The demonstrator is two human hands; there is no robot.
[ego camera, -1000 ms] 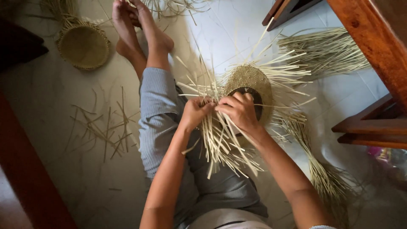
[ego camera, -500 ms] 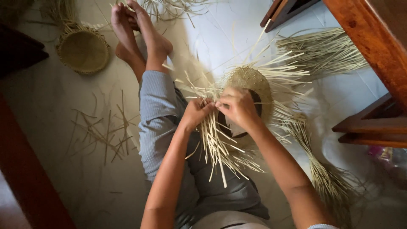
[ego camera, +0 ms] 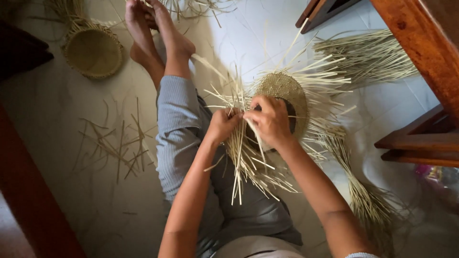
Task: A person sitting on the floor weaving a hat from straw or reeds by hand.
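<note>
Half-woven straw basket [ego camera: 287, 93] sits at frame centre, resting on the person's lap and right knee, its woven disc tilted toward the camera with loose pale strips [ego camera: 248, 162] fanning out all round the rim. Tilt likely keeps the working edge in easy sight and reach. Left hand [ego camera: 224, 125] pinches a few strips just left of the weave, fingers closed narrow on them. Right hand [ego camera: 271, 120] is curled over the basket edge, gripping strips against the disc; the two hands touch at the fingertips, seemingly to hold tension where strands cross.

Outward: grey trousers [ego camera: 179, 124] below, bare feet crossed at upper centre on the pale tiled floor [ego camera: 62, 191]. Scattered offcut strips [ego camera: 114, 143] lie at left centre. A finished round basket [ego camera: 93, 51] sits upper left. Bundled raw straw [ego camera: 368, 57] lies upper right, another bundle [ego camera: 368, 200] lower right, both within arm's reach. Dark wooden furniture [ego camera: 420, 52] edges the right side. No packages, labels or signs readable; a pink blur at far right cannot be identified.
</note>
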